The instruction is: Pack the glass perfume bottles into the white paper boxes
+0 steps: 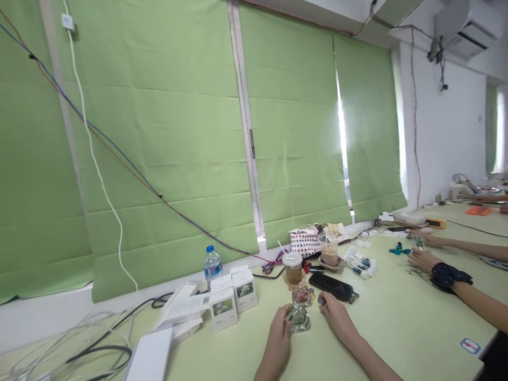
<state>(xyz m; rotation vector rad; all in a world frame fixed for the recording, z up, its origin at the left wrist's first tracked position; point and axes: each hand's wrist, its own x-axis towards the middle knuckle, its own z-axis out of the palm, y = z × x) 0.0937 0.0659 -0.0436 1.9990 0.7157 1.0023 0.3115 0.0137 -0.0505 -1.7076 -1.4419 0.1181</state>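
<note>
My left hand is closed around the side of a small clear glass jar that stands on the table and has something green in it. Just behind that jar is a second glass jar with pinkish contents, apart from both hands. To the right, my right hand pinches a small dark round piece between thumb and fingers, low over the table. What exactly this piece is cannot be made out. A black phone lies just beyond my right hand.
Behind the jars stand an iced drink cup and another cup. White boxes and a water bottle are at left, near tangled cables. At right, a co-worker's hands handle a clear tube beside blue-green pieces.
</note>
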